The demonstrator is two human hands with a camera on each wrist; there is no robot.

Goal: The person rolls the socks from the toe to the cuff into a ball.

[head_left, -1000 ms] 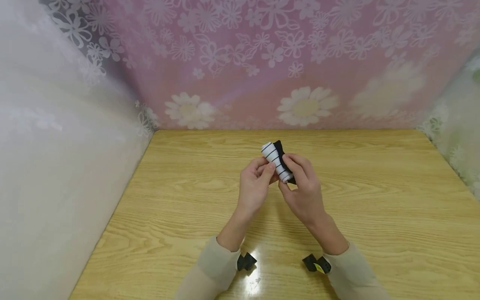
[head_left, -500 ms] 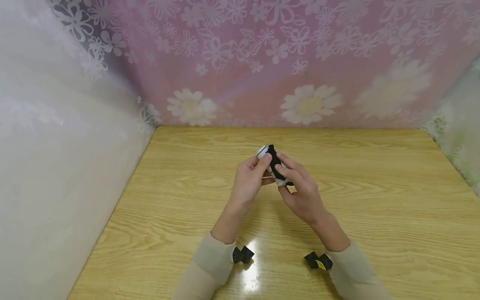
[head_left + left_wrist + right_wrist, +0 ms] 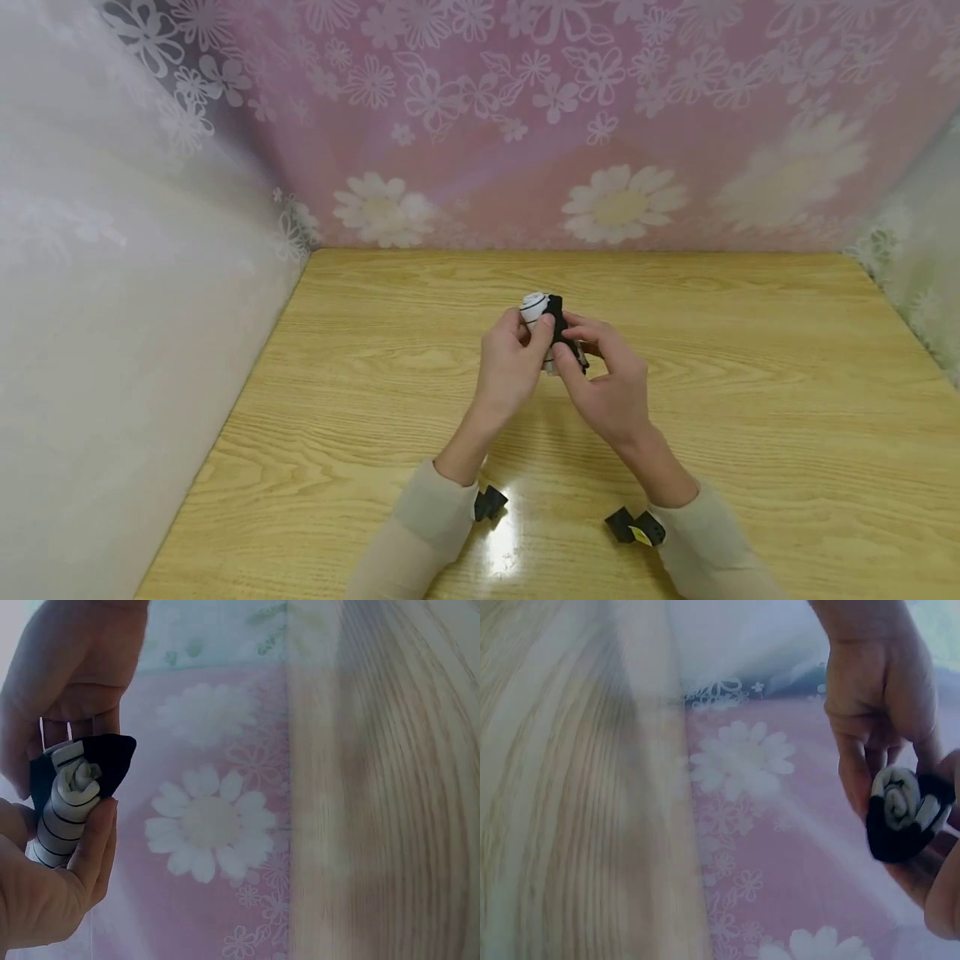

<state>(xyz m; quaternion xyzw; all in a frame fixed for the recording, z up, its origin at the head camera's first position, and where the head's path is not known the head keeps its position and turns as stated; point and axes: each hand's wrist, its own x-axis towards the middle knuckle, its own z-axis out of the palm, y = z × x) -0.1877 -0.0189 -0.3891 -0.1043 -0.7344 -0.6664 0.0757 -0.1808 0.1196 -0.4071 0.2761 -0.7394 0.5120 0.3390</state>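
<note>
The table (image 3: 360, 417) has a yellowish wood-grain top, its lines running mostly from side to side in wavy bands. Its far edge is straight; in the head view its sides spread toward the near end. White glare (image 3: 502, 542) lies near the front, and a faint shadow (image 3: 553, 425) falls around the middle.

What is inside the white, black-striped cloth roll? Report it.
At the end of the white, black-striped cloth roll, coiled white layers show; anything deeper is covered.
</note>
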